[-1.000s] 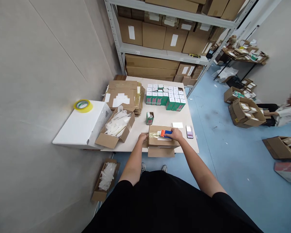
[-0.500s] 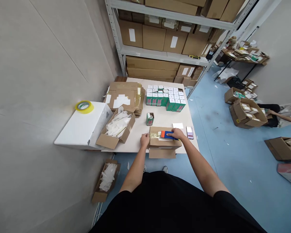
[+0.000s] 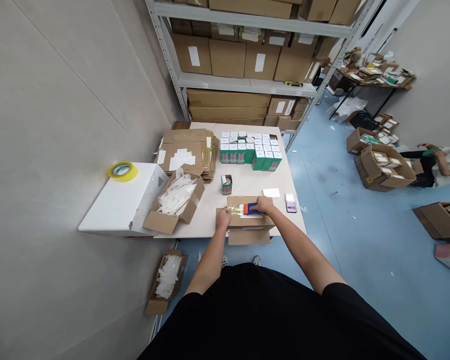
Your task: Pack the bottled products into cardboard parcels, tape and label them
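A small brown cardboard box sits at the near edge of the table, one flap hanging over the front. My right hand is closed round a tape dispenser with a red front and a blue handle, pressed on the box top. A clear strip of tape runs from the dispenser toward the box's left side. My left hand rests against the box's left end, fingers curled on the tape there.
Behind the box stand one green carton, rows of green-and-white cartons, a stack of flat cardboard, an open box of white bags, a phone and a yellow tape roll. A person sits at far right.
The tape dispenser and my right hand have slid a little toward the box's left end. My left hand has stayed on that end. The view has shifted slightly.
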`<action>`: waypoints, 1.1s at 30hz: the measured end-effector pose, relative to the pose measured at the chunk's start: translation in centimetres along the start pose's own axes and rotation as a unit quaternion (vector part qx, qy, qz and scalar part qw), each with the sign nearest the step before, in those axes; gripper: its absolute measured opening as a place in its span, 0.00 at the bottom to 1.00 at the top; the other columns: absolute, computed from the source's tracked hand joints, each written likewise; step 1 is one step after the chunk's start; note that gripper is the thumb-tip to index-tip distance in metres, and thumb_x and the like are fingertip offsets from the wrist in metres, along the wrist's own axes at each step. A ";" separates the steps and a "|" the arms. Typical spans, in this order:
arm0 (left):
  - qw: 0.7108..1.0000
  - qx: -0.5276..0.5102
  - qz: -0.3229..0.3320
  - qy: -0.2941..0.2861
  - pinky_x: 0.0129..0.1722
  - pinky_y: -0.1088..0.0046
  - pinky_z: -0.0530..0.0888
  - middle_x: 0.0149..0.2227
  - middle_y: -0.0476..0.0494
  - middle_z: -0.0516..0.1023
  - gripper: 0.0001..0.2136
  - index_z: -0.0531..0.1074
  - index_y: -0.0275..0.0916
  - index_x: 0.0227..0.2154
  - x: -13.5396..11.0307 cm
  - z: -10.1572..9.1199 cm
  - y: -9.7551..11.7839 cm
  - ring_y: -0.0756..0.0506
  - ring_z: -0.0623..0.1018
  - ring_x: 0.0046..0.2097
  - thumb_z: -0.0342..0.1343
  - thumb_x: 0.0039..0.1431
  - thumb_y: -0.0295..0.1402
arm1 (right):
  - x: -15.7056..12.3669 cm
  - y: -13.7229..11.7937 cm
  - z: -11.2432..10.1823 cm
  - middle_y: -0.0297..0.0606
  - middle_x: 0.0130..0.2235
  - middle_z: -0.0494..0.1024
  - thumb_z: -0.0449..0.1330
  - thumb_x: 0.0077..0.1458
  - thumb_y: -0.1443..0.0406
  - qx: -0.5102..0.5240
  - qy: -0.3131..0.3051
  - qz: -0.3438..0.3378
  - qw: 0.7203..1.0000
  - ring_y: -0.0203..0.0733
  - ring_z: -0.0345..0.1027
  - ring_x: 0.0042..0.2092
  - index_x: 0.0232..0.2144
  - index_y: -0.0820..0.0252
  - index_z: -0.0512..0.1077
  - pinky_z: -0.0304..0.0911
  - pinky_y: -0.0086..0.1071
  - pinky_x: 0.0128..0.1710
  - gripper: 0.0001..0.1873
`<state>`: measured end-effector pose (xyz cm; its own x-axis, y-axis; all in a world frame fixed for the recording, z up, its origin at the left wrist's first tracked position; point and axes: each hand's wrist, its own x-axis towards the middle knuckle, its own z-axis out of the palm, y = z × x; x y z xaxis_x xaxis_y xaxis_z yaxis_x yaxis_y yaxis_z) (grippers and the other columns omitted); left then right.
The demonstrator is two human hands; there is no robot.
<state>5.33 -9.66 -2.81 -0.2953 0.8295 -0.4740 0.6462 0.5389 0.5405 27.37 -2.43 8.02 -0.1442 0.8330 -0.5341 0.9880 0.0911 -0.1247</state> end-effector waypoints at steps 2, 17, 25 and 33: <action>1.000 0.003 -0.001 0.000 0.47 0.67 0.73 0.56 0.34 0.82 0.21 0.77 0.44 0.58 0.0 -0.1 0.0 0.36 0.80 0.56 0.45 0.74 0.43 | 0.1 1.4 -0.6 0.52 0.46 0.84 0.73 0.49 0.42 -0.008 0.001 -0.006 1.000 0.55 0.80 0.47 0.45 0.61 0.80 0.69 0.34 0.41 0.32; 0.999 0.048 -0.014 0.017 0.49 0.67 0.75 0.55 0.36 0.83 0.21 0.78 0.45 0.58 1.0 -0.3 -0.1 0.35 0.81 0.56 0.48 0.72 0.47 | -2.2 22.9 -2.8 0.49 0.44 0.84 0.72 0.50 0.44 -0.008 0.024 0.076 0.997 0.55 0.78 0.44 0.40 0.60 0.82 0.64 0.34 0.35 0.27; 0.998 0.061 -0.015 0.019 0.52 0.67 0.74 0.57 0.37 0.81 0.21 0.78 0.44 0.58 1.0 -0.3 0.2 0.36 0.80 0.57 0.47 0.73 0.44 | -2.3 24.2 -1.6 0.52 0.45 0.83 0.72 0.52 0.46 -0.007 0.020 0.105 0.994 0.55 0.78 0.47 0.47 0.64 0.80 0.66 0.33 0.39 0.30; 0.997 0.064 -0.018 0.026 0.53 0.70 0.73 0.57 0.38 0.82 0.19 0.79 0.43 0.57 1.6 -0.2 -0.1 0.38 0.80 0.57 0.49 0.73 0.42 | -1.0 18.8 7.2 0.56 0.47 0.83 0.68 0.61 0.56 0.025 0.028 0.122 0.992 0.54 0.79 0.51 0.45 0.63 0.79 0.67 0.33 0.44 0.17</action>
<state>4.65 -8.33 -3.50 -0.3536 0.8182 -0.4534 0.7186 0.5479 0.4283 45.72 -5.48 0.15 0.1041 0.8556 -0.5070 0.9888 -0.1439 -0.0399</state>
